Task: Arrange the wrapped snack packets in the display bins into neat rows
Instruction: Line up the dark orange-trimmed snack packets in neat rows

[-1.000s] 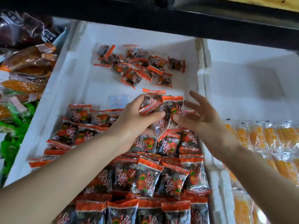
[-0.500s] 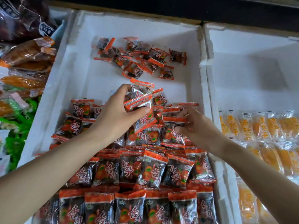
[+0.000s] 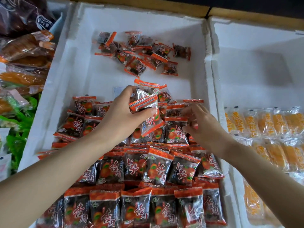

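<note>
Left hand: we reach our left hand (image 3: 125, 116) in from the lower left, the forearm crossing the near rows; the thumb lies across the front and the fingers curl behind, clamped on a small stack of apricot packets (image 3: 144, 102).
Held stack: tilted, over the middle of the white foam bin (image 3: 69, 66), just past the third row.
Right hand: our right hand (image 3: 204, 127) comes in from the lower right, palm down, fingers curled onto the packets beside the bin's right wall; we cannot tell whether it pinches one or only touches.
Rows: orange and black packets (image 3: 136, 209) stand overlapped in rows across the near half.
Loose pile: more of them (image 3: 141, 51) lie jumbled at the far end.
Neighbour bin: yellow peach packets (image 3: 269, 124) lie in the bin on the right.
</note>
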Tool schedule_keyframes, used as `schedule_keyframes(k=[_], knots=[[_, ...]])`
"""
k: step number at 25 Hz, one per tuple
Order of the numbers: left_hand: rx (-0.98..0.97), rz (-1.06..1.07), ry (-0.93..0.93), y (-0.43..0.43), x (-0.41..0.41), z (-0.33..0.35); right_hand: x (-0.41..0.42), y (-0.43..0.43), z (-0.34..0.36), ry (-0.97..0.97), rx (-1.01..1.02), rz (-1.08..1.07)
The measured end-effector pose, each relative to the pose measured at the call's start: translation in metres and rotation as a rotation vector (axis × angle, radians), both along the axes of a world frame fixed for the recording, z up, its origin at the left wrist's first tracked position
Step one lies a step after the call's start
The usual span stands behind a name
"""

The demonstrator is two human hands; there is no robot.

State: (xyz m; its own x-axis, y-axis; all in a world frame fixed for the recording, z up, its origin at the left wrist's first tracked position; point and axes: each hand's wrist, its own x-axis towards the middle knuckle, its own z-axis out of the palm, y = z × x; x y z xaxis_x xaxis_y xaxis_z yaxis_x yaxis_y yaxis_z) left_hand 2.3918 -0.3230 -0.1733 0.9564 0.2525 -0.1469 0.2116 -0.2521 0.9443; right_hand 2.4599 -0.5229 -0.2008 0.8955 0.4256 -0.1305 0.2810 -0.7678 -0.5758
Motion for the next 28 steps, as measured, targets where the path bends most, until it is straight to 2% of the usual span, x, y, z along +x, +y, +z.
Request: schedule_keyframes(k=[2, 4, 5, 8, 9, 13, 15, 17, 22, 25, 28], knots=[[-0.031, -0.014, 0.002, -0.003, -0.003, 0.000, -0.011, 0.003, 0.011, -0.110, 0.107, 0.005], [-0.054, -0.028, -0.001, -0.006, -0.006, 0.000, -0.026, 0.004, 0.024, -0.105, 0.179, 0.032], [-0.061, -0.032, -0.004, -0.007, -0.007, 0.001, -0.033, 0.004, 0.029, -0.069, 0.122, 0.076], [-0.081, -0.021, -0.013, -0.007, -0.008, 0.002, -0.050, -0.002, 0.030, 0.070, -0.241, 0.264], [-0.087, -0.018, -0.015, -0.007, -0.008, 0.002, -0.052, -0.003, 0.028, 0.095, -0.271, 0.278], [-0.101, -0.018, -0.019, -0.003, -0.009, 0.001, -0.044, -0.006, 0.018, 0.106, -0.067, 0.244], [-0.101, -0.029, -0.021, -0.003, -0.010, -0.001, -0.042, -0.005, 0.009, 0.038, -0.039, 0.290], [-0.104, -0.035, -0.030, -0.003, -0.012, -0.002, -0.047, -0.002, 0.001, -0.136, -0.039, 0.363], [-0.096, -0.017, -0.032, 0.004, -0.013, -0.005, -0.064, 0.013, -0.008, -0.359, -0.153, 0.466], [-0.135, 0.003, -0.030, 0.010, -0.016, -0.007, -0.065, 0.018, -0.006, -0.334, -0.021, 0.314], [-0.153, -0.017, 0.005, 0.014, -0.021, -0.009, -0.059, 0.023, 0.010, -0.036, 0.315, -0.012]])
